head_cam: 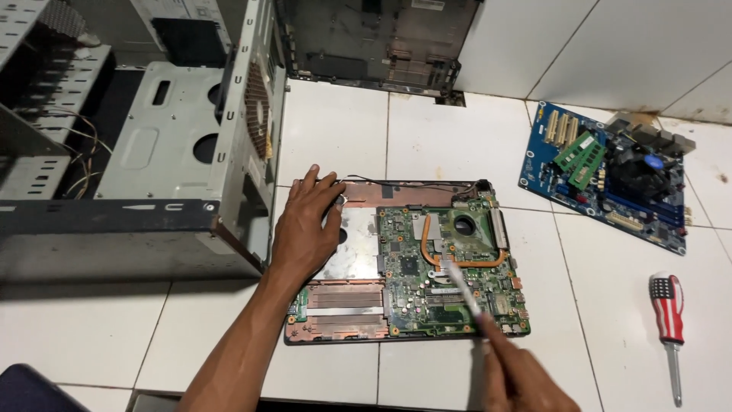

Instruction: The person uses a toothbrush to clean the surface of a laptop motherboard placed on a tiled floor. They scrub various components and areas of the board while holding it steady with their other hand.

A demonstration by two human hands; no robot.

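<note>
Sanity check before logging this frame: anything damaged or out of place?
No visible damage. Oddities: the blue desktop motherboard lies bare and askew on the tiled floor, and a loose black wire trails along the top edge of the opened laptop base.

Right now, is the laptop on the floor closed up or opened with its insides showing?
Opened. The laptop base has no cover, so its green circuit board, copper pipe and fan show. The left hand rests on it.
</note>
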